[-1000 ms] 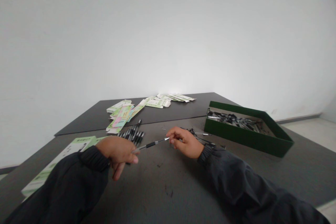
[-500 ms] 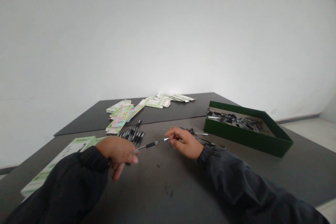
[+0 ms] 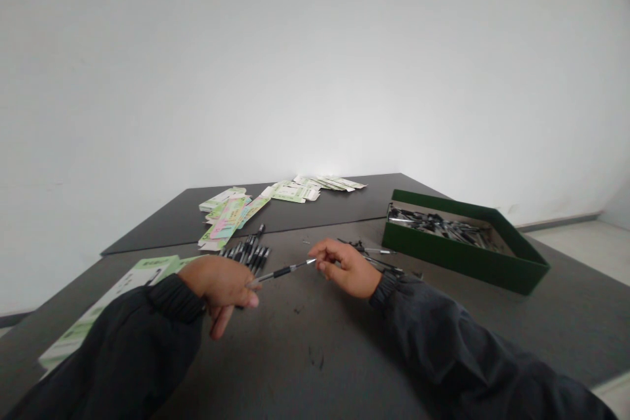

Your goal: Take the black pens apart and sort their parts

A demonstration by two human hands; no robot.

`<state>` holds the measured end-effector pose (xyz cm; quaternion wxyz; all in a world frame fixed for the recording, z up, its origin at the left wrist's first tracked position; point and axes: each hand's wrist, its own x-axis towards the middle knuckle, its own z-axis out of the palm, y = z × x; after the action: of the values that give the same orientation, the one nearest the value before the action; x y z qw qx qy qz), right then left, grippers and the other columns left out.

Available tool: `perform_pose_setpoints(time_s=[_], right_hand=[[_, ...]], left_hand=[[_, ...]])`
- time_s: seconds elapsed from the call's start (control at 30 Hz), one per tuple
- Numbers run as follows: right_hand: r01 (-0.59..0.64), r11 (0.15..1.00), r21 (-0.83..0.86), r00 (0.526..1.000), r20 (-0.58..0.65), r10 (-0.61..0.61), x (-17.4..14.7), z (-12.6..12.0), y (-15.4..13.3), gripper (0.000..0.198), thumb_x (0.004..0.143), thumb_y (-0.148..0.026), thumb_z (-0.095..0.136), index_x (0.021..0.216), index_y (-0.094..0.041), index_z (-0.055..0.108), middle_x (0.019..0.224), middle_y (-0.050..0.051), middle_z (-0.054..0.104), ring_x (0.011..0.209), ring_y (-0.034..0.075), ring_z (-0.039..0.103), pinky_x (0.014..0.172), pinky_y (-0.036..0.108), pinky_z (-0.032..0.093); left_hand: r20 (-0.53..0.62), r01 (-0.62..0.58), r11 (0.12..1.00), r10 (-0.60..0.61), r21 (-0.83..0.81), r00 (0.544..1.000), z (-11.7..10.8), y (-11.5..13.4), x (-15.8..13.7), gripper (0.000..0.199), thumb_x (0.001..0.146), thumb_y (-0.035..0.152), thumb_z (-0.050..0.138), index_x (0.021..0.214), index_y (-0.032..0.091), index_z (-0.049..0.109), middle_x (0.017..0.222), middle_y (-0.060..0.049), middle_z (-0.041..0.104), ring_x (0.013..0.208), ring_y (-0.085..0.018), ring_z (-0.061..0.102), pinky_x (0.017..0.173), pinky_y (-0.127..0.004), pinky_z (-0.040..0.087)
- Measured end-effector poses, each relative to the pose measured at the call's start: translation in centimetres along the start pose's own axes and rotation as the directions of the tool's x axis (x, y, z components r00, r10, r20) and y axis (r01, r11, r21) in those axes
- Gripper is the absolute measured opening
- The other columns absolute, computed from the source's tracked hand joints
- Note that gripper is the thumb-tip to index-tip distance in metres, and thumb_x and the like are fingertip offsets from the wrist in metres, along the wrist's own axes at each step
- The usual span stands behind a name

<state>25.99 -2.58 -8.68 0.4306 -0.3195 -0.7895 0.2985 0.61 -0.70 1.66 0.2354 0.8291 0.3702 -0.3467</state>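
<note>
My left hand (image 3: 224,285) is closed around the rear end of a gel pen (image 3: 283,272). The pen has a clear barrel and a black grip, and it slants up to the right above the table. At its silvery tip, the thumb and forefinger of my right hand (image 3: 347,266) close in a pinch; the exact contact is small and partly hidden. Behind my left hand lies a row of black-capped pens (image 3: 250,252), partly covered by that hand. Loose pens and black pieces (image 3: 381,251) lie beyond my right hand and are partly hidden by it.
A green open box (image 3: 457,261) of pens and parts stands at the right. White-and-green cartons (image 3: 118,295) lie under my left forearm. Flattened cartons (image 3: 229,216) and more flat cardboard (image 3: 295,191) lie toward the back. A seam crosses the dark table (image 3: 275,367) near the wall.
</note>
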Motion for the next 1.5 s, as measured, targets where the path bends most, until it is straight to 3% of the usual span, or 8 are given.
perform_pose_setpoints(time_s=[0.4,0.6,0.97,1.2,1.5], right_hand=[[0.024,0.998,-0.053,0.999,0.033,-0.022,0.08,-0.16,-0.43,0.022,0.084,-0.010,0.048,0.103,-0.018,0.057,0.080,0.001,0.057,0.065,0.011,0.052,0.059,0.022,0.040],[0.033,0.999,-0.036,0.999,0.018,-0.033,0.03,-0.02,-0.29,0.027,0.084,-0.009,0.048,0.109,-0.018,0.054,0.081,0.001,0.057,0.064,0.010,0.051,0.059,0.021,0.041],[0.035,0.995,-0.096,0.999,0.021,-0.033,0.07,-0.24,-0.55,0.023,0.083,-0.009,0.048,0.102,-0.018,0.058,0.080,0.001,0.058,0.066,0.011,0.052,0.060,0.022,0.040],[0.028,0.999,-0.040,1.000,0.013,-0.027,0.02,-0.13,-0.38,0.026,0.084,-0.009,0.048,0.107,-0.018,0.054,0.082,0.001,0.058,0.065,0.010,0.051,0.059,0.021,0.040],[0.038,0.997,-0.062,0.999,0.014,-0.037,0.04,-0.23,-0.56,0.021,0.084,-0.010,0.049,0.102,-0.018,0.057,0.079,0.001,0.058,0.066,0.011,0.052,0.060,0.022,0.040]], left_hand=[[-0.019,-0.031,0.997,0.030,-0.072,0.999,0.05,-0.47,0.16,0.042,0.088,0.041,0.034,0.066,0.018,0.061,0.070,-0.012,0.072,0.065,-0.019,0.065,0.063,-0.023,0.049],[-0.009,0.000,1.000,0.000,-0.007,1.000,-0.01,-0.10,0.01,0.047,0.088,0.034,0.030,0.055,0.016,0.057,0.077,-0.019,0.071,0.068,-0.021,0.066,0.064,-0.024,0.049],[-0.002,0.036,0.999,-0.036,-0.015,0.999,-0.05,0.46,-0.19,0.045,0.090,0.031,0.030,0.055,0.017,0.054,0.079,-0.018,0.071,0.070,-0.019,0.067,0.066,-0.022,0.048],[0.011,0.041,0.999,-0.040,-0.019,0.999,0.00,0.45,-0.21,0.045,0.090,0.032,0.029,0.056,0.017,0.055,0.082,-0.020,0.071,0.072,-0.019,0.067,0.066,-0.022,0.048],[-0.034,-0.011,0.999,0.010,-0.034,0.999,0.08,-0.21,0.16,0.046,0.089,0.034,0.033,0.055,0.016,0.059,0.073,-0.016,0.071,0.066,-0.020,0.066,0.066,-0.025,0.049]])
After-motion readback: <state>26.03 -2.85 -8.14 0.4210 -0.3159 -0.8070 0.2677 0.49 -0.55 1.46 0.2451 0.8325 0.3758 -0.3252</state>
